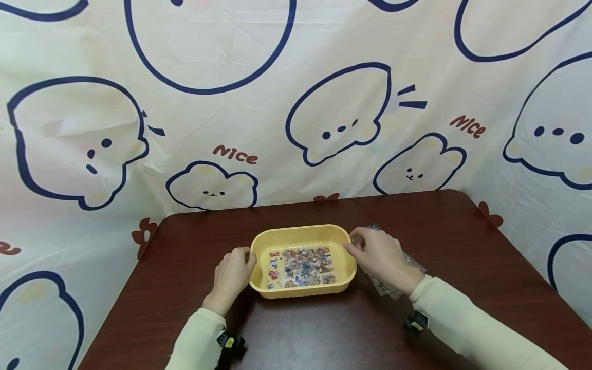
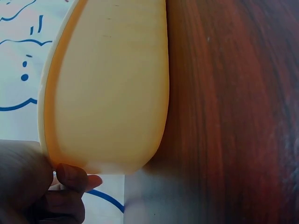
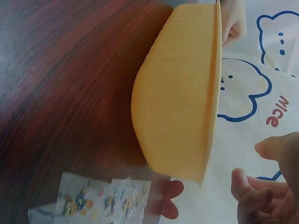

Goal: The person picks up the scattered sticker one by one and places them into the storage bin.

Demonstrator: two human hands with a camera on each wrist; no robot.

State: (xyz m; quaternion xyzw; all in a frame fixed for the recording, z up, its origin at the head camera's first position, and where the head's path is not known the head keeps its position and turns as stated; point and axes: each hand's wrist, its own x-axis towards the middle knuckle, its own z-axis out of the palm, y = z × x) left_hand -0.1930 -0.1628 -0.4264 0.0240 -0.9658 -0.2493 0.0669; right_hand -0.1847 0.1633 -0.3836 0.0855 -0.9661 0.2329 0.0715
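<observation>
A yellow plastic basin [image 1: 302, 293] stands on the table, with many small colourful cartoon pictures [image 1: 307, 267] spread over its floor; whether they are loose stickers or a print I cannot tell. My left hand [image 1: 233, 275] pinches the basin's left rim, thumb on top and fingers curled below. Beside the right end is my right hand [image 1: 381, 255]. In the right wrist view its thumb and fingers [image 3: 268, 149] stand apart from the rim, holding nothing. Clear sheets with cartoon figures [image 3: 100, 200] lie on the table, partly hidden beneath the right hand in the head view.
The dark reddish-brown wooden table [image 1: 305, 334] reaches back to a pale cloth [image 1: 268, 118] with blue cartoon outlines, which hangs behind and at both sides. Both sleeved wrists carry small black devices [image 1: 416, 322].
</observation>
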